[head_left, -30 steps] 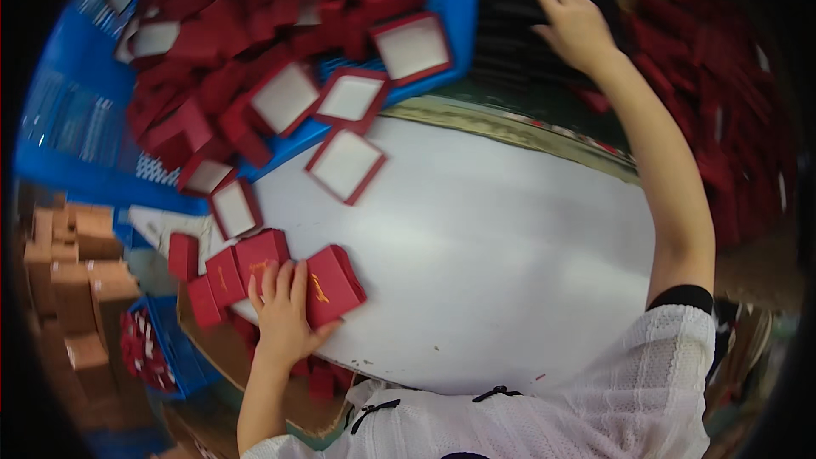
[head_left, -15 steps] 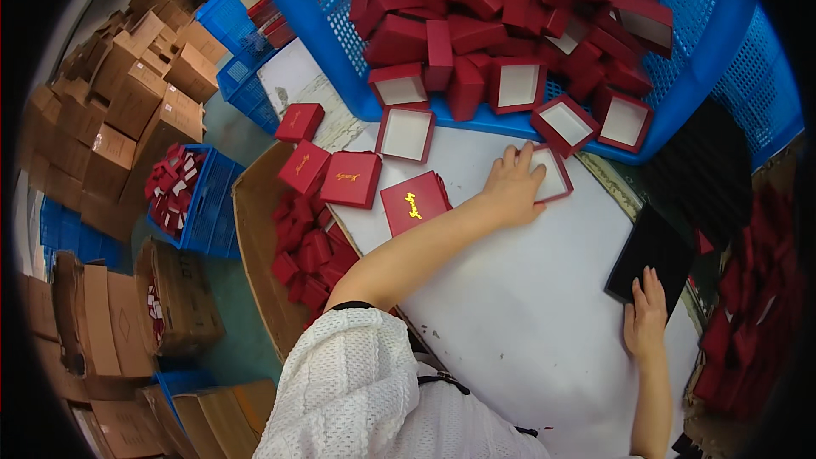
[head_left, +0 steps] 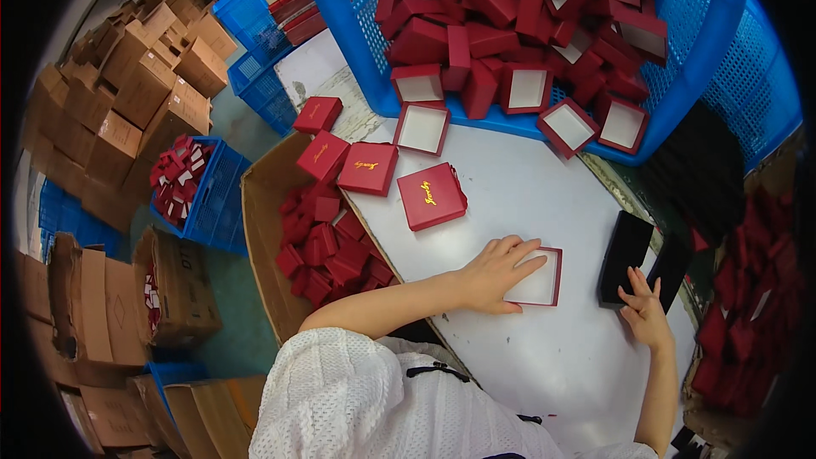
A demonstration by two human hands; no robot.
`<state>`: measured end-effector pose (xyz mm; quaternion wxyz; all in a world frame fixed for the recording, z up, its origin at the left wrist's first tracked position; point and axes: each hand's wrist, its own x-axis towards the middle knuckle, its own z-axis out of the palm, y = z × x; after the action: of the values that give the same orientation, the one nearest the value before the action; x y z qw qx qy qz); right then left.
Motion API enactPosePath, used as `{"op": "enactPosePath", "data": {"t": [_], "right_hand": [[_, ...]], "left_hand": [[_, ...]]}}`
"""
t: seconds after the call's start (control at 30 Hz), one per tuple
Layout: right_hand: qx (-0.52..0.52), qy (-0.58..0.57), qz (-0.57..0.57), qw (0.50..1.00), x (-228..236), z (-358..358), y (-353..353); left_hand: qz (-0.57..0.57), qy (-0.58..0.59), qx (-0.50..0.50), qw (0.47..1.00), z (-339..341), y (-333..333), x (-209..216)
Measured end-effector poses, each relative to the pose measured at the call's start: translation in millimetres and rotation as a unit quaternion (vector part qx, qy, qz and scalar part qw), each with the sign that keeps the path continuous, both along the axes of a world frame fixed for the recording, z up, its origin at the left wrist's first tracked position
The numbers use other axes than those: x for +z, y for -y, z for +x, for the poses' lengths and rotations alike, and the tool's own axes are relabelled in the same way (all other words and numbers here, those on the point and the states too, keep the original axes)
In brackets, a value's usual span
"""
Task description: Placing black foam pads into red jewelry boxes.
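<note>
I am monitoring the left hand (head_left: 491,279), wide across the white-lined red box (head_left: 542,282), while the right hand (head_left: 646,316), grip unclear, is touching a black rectangular block (head_left: 623,253) right of the box, long axis pointing away.

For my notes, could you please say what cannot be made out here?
Head view:
Upper left corner of the nearest open red box: hidden by the left hand.
Far end of the blue basket: cut off by the top edge.
Bottom of red pile: covered by upper boxes.
</note>
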<state>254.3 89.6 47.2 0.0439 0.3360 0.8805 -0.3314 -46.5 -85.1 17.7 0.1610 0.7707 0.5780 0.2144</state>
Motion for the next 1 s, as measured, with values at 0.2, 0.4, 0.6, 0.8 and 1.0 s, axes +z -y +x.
{"op": "enactPosePath", "data": {"t": [0.2, 0.4, 0.6, 0.8, 1.0], "right_hand": [[0.003, -0.011, 0.109, 0.994, 2.1, -5.9, 18.8], [0.108, -0.225, 0.445, 0.860, 8.1, -52.8, 73.6], [0.205, -0.137, 0.293, 0.924, 4.1, -50.2, 80.4], [-0.215, -0.110, 0.454, 0.858, -10.5, 84.5, -78.2], [-0.505, 0.402, 0.441, 0.624, -48.7, 219.7, -186.6]], "left_hand": [[-0.016, 0.001, -0.023, 1.000, 4.8, 3.3, 2.5], [0.043, 0.108, -0.038, 0.993, 19.8, -11.1, -19.4], [0.041, 0.134, -0.154, 0.978, 38.3, -28.8, -20.8], [0.112, -0.043, -0.202, 0.972, 36.1, -23.0, -14.8], [0.047, -0.075, -0.228, 0.970, 30.7, -11.7, -7.2]]}}
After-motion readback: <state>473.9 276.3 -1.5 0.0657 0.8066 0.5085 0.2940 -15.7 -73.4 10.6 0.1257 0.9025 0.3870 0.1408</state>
